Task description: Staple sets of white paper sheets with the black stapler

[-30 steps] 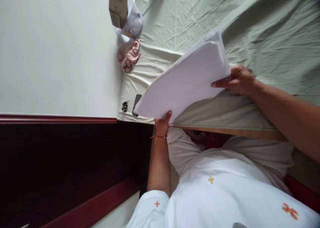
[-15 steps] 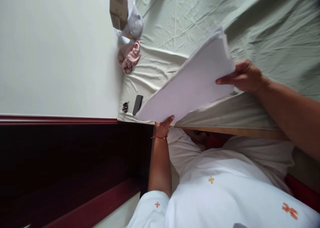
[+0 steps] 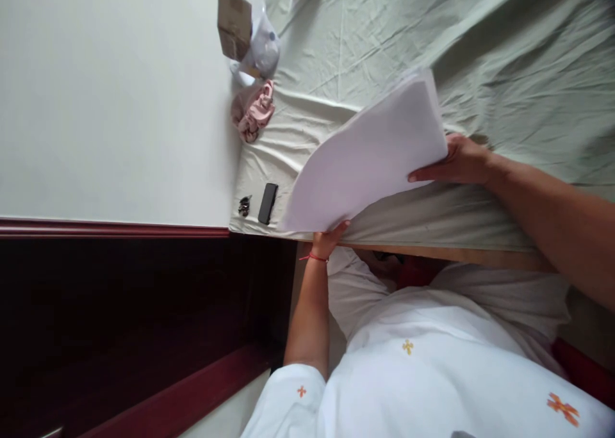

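Note:
A stack of white paper [image 3: 369, 153] is held slantwise above the cloth-covered table [image 3: 317, 79], its left part bowed. My left hand [image 3: 330, 238], with a red string at the wrist, grips the lower edge near the table's front, thumb on top. At the right end my right hand [image 3: 454, 161] is closed on the stack, thumb over the top face and the other fingers mostly hidden beneath it.
Left of the paper lie a black phone [image 3: 268, 203] and a small dark object [image 3: 245, 205]. Farther back along the wall are a pink cloth [image 3: 254, 113], a clear plastic bag [image 3: 265, 47] and a cardboard box [image 3: 234, 23].
Both hands have come slightly closer together, the left moving right and the right moving left and down. The paper now bows more at its left end.

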Demonstrator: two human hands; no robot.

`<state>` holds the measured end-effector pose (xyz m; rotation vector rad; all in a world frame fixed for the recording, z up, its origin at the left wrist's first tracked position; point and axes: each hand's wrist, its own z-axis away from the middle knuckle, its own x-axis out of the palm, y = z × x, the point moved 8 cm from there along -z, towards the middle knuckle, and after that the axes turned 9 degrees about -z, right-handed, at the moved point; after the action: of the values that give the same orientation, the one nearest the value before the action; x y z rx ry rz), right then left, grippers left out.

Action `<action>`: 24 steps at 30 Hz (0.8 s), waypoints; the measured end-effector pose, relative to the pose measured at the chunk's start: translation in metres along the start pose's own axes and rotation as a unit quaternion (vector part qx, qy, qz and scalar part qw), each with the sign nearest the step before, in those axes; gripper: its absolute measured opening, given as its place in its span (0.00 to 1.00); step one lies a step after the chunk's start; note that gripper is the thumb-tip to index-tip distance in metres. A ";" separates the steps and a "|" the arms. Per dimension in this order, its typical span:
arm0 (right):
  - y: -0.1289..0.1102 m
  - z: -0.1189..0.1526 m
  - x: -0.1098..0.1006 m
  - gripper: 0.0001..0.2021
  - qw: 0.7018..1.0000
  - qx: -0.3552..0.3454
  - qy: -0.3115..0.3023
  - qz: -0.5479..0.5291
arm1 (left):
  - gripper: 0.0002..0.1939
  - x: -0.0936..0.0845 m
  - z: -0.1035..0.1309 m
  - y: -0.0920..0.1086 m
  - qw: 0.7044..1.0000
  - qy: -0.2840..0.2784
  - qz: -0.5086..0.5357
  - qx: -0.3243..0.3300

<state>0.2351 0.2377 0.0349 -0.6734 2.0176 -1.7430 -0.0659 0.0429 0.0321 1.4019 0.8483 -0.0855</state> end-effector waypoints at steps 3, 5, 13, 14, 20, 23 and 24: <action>-0.001 0.000 0.000 0.18 1.000 -0.021 -0.006 0.013 | 0.23 0.003 -0.002 0.000 1.000 0.018 0.012 0.011; 0.001 -0.001 -0.002 0.18 1.000 -0.020 0.001 0.001 | 0.23 0.005 -0.002 0.002 1.000 0.020 0.001 0.014; 0.017 -0.006 -0.011 0.16 0.999 -0.003 0.038 0.036 | 0.19 0.006 -0.010 0.000 1.000 0.028 0.001 -0.005; 0.017 -0.006 -0.012 0.17 0.999 0.005 0.045 0.030 | 0.18 0.005 -0.009 -0.003 0.999 0.033 0.012 -0.021; 0.013 -0.004 -0.010 0.19 0.995 0.073 0.046 -0.055 | 0.24 0.014 0.001 -0.004 0.990 -0.010 0.046 -0.132; 0.011 -0.003 -0.011 0.20 0.991 0.090 0.049 -0.083 | 0.27 0.020 0.002 -0.003 0.979 -0.031 0.085 -0.185; 0.011 -0.004 -0.011 0.20 0.991 0.094 0.049 -0.080 | 0.27 0.023 0.002 -0.004 0.973 -0.043 0.102 -0.200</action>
<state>0.2406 0.2482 0.0242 -0.7171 1.8752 -2.0663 -0.0507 0.0502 0.0160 1.0878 0.6048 0.1746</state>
